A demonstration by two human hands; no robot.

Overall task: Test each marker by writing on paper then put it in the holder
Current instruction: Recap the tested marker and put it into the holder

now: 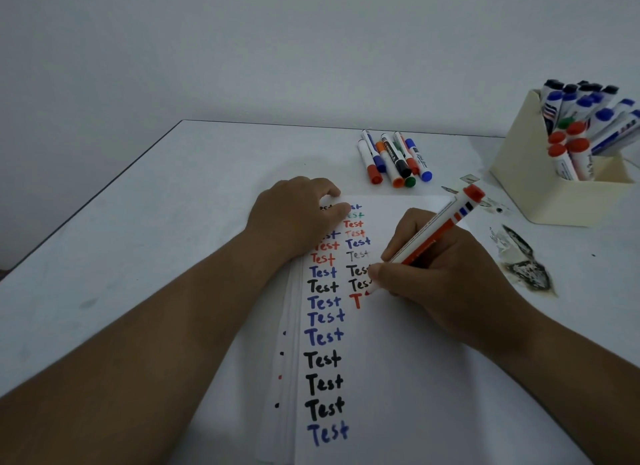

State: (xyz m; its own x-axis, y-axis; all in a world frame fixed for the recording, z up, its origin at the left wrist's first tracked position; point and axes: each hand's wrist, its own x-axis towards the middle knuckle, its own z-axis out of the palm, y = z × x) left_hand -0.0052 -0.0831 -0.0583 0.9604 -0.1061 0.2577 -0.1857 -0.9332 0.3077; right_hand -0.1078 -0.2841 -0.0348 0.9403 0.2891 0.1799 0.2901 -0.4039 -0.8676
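A white marker with red bands (437, 229) slants over the paper (398, 360), its tip down beside a fresh red "T". The sheet carries two columns of "Test" in black, blue, red and green. Seven capped markers (393, 159) lie near its far edge. The cream holder (519, 173), far right, stands crowded with capped markers.

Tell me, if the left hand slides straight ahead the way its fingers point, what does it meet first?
Probably the loose markers lying on the table beyond the paper. The left hand points up-right toward them; depth is unclear.
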